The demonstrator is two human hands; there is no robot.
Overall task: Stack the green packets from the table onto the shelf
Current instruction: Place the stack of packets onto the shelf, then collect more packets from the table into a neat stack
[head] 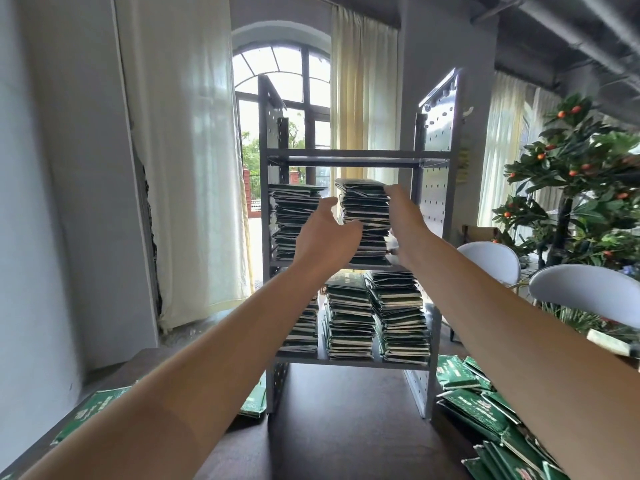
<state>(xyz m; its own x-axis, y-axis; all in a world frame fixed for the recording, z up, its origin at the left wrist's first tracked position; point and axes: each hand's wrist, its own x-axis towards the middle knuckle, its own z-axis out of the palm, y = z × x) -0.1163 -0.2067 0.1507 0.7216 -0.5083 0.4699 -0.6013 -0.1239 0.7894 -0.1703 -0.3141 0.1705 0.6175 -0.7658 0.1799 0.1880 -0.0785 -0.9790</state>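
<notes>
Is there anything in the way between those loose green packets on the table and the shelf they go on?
Nothing visible blocks them. The loose packets lie on the table right beside the shelf, whose front is open. Both hands are up at the upper right stack, holding no packet.

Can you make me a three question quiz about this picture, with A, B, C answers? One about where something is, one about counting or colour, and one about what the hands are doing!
1. Where are the loose packets lying?
A. on the table beside the shelf
B. on a white chair
C. on the floor by the curtain

2. How many packet stacks stand on the upper filled shelf level?
A. one
B. two
C. five

3. What is the left hand doing?
A. gripping a cup
B. making a fist
C. reaching open toward the right stack

Answers: 1 A, they spread over the dark table. 2 B, a left stack and the right stack. 3 C, its fingers are spread; the right hand rests on that stack's side.
</notes>
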